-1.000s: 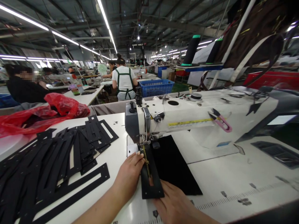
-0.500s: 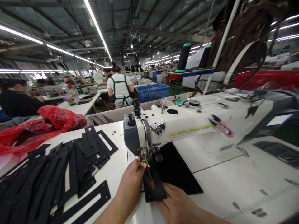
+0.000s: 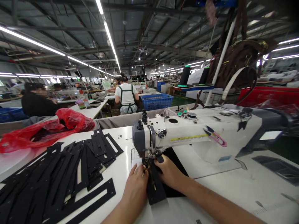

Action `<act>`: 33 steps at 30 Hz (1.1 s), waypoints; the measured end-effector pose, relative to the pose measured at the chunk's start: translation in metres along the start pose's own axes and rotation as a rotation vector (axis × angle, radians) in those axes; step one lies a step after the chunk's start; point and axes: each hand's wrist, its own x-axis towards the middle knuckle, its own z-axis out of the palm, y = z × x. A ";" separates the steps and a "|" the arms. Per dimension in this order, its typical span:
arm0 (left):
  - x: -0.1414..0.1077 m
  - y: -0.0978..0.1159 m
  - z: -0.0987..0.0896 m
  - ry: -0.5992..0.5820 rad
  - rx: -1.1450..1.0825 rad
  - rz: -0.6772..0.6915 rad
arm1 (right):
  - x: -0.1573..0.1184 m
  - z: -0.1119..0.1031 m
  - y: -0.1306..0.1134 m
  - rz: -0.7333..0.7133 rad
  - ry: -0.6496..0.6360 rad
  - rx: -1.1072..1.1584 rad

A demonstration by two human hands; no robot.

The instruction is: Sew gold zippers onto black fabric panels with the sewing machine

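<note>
A black slotted piece (image 3: 156,191) lies under the needle area of the white sewing machine (image 3: 187,132), with a brassy zipper showing in its slot. My left hand (image 3: 136,186) rests on the left edge of this piece, fingers bent close to the presser foot. On the other side, my right hand (image 3: 169,171) reaches up by the foot, its thumb and fingers closed at the piece's right edge; its fingertips are partly hidden. Beneath my right forearm spreads a black fabric panel (image 3: 179,165).
Many black slotted strips (image 3: 46,180) are heaped on the left of the table, beside a red plastic bag (image 3: 70,121). Pink-handled snips (image 3: 217,138) lie against the machine arm. Beyond are a blue basket (image 3: 156,101) and people.
My right hand has moved forward from the piece's near end up to the presser foot. My left hand stays along the left edge. The view has shifted slightly.
</note>
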 end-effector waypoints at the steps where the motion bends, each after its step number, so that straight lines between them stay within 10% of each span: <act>1: -0.001 0.002 0.000 0.001 0.000 -0.025 | 0.006 0.002 0.004 -0.021 -0.016 0.022; 20: -0.001 0.006 -0.003 -0.111 0.013 0.009 | 0.021 0.036 0.021 0.539 -0.052 0.024; 33: -0.012 0.003 -0.016 0.022 -0.255 0.000 | -0.062 -0.011 -0.038 -0.330 0.063 -0.060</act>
